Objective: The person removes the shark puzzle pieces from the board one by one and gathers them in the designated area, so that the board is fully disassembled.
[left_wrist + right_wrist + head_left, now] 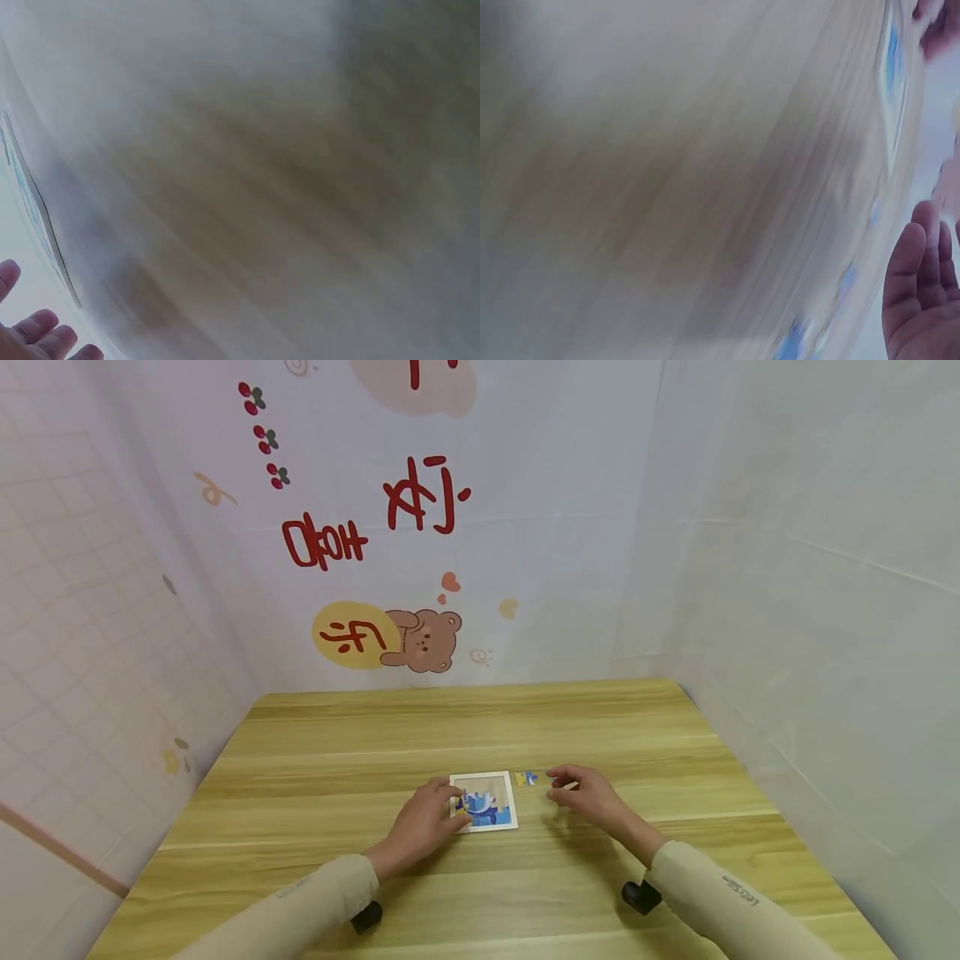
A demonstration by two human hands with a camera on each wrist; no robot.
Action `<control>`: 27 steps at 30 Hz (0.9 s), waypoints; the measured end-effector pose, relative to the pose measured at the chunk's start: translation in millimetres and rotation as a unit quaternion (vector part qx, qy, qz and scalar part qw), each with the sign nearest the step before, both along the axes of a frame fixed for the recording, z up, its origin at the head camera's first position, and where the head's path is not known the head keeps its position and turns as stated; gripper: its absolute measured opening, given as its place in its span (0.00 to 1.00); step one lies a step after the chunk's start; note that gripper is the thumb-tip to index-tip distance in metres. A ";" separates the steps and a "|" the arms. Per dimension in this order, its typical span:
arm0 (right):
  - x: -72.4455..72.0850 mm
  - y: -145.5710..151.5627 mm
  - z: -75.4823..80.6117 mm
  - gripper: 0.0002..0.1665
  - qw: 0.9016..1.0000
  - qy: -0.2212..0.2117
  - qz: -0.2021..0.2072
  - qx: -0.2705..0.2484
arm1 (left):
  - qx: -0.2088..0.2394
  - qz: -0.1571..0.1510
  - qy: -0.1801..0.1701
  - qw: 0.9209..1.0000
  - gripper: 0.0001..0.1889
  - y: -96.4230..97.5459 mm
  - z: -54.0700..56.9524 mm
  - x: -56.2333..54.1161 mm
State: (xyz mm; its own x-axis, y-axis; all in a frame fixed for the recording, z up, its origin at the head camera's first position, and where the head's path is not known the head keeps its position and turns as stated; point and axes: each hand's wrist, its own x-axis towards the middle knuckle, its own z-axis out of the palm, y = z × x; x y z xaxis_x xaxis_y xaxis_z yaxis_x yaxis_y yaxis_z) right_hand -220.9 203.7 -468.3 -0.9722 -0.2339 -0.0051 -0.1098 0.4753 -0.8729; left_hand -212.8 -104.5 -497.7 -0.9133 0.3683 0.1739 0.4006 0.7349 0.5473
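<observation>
A small jigsaw puzzle in a white square frame (516, 814) lies on the wooden table, its lower part covered with a blue, white and yellow picture and its upper part bare. My left hand (429, 817) rests at the frame's left side, thumb and forefinger over its edge. To the right of the frame lies a loose yellow-and-blue puzzle piece (527, 778). My right hand (592, 797) is just beyond it, thumb and forefinger apart beside another small blue piece (553, 780), partly hidden by the fingers. In the right wrist view, blurred blue pieces (791, 341) lie below that hand.
The wood-grain table (360, 727) is enclosed by pale fabric walls. On the back wall (562, 568) are red characters, cherries and a bear drawing (427, 642). Black wrist mounts (641, 897) stick out below both sleeves.
</observation>
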 end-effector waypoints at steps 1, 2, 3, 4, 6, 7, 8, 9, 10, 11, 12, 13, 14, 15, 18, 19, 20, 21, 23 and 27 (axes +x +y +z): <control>-0.7 -9.1 0.2 0.22 1.000 0.002 0.003 -0.004 | 0.005 0.000 -0.003 1.000 0.22 -1.4 0.0 -1.0; -1.4 -18.3 0.6 0.22 1.000 0.000 0.003 -0.005 | 0.009 -0.002 -0.003 1.000 0.21 -2.7 0.1 -2.3; -2.7 -26.9 -0.1 0.22 1.000 0.001 0.005 -0.007 | 0.010 -0.002 -0.006 1.000 0.21 -3.8 0.2 -3.3; -4.0 -35.3 -0.6 0.21 1.000 0.000 0.008 -0.009 | 0.011 -0.004 -0.007 1.000 0.21 -4.7 0.4 -4.2; -7.0 -49.6 -1.7 0.21 1.000 0.000 0.022 -0.013 | 0.014 -0.006 -0.012 1.000 0.21 -6.3 1.1 -5.9; -8.8 -56.4 -2.2 0.21 1.000 -0.003 0.026 -0.014 | 0.014 -0.006 -0.013 1.000 0.21 -7.1 1.2 -6.6; -10.6 -62.3 -3.0 0.21 0.999 -0.005 0.030 -0.016 | 0.014 -0.007 -0.015 1.000 0.21 -7.9 1.3 -7.4; -12.3 -67.4 -4.3 0.21 0.999 -0.006 0.032 -0.016 | 0.014 -0.006 -0.018 1.000 0.21 -8.4 1.2 -8.0; -14.4 -71.7 -5.9 0.20 0.999 -0.004 0.032 -0.014 | 0.016 -0.008 -0.020 1.000 0.21 -8.9 1.1 -8.6; -16.2 -75.4 -7.5 0.19 0.999 -0.003 0.031 -0.012 | 0.019 -0.010 -0.018 1.000 0.21 -9.3 0.8 -9.2; -18.1 -78.8 -9.3 0.18 1.000 -0.005 0.028 -0.008 | 0.022 -0.013 -0.018 1.000 0.21 -9.7 0.5 -9.7; -19.7 -81.5 -11.4 0.18 1.000 -0.002 0.024 -0.004 | 0.024 -0.016 -0.018 0.999 0.21 -10.1 -0.1 -10.3; -21.2 -83.7 -13.6 0.17 1.000 0.002 0.023 0.001 | 0.025 -0.019 -0.017 0.999 0.21 -10.5 -0.7 -10.7; -22.7 -85.5 -15.9 0.17 1.000 0.007 0.023 0.005 | 0.026 -0.023 -0.015 0.999 0.21 -10.9 -1.6 -11.1; -25.3 -89.3 -21.5 0.17 0.999 0.011 0.030 0.012 | 0.025 -0.028 -0.010 0.999 0.21 -12.1 -4.1 -12.5; -25.4 -90.1 -22.6 0.17 0.999 0.008 0.032 0.015 | 0.022 -0.028 -0.010 0.999 0.21 -12.5 -4.6 -12.7; -25.3 -90.5 -23.8 0.17 0.999 0.005 0.034 0.018 | 0.021 -0.029 -0.010 0.999 0.21 -12.5 -4.8 -13.1; -25.2 -90.6 -24.7 0.17 0.999 0.002 0.035 0.022 | 0.019 -0.030 -0.010 0.999 0.21 -12.6 -5.2 -13.4; -24.5 -90.2 -26.3 0.17 0.999 -0.004 0.034 0.031 | 0.015 -0.030 -0.012 0.999 0.21 -12.1 -4.9 -13.5; -24.6 -88.8 -29.2 0.17 0.999 -0.006 0.026 0.044 | 0.001 -0.026 -0.008 1.000 0.21 -8.7 -4.0 -13.1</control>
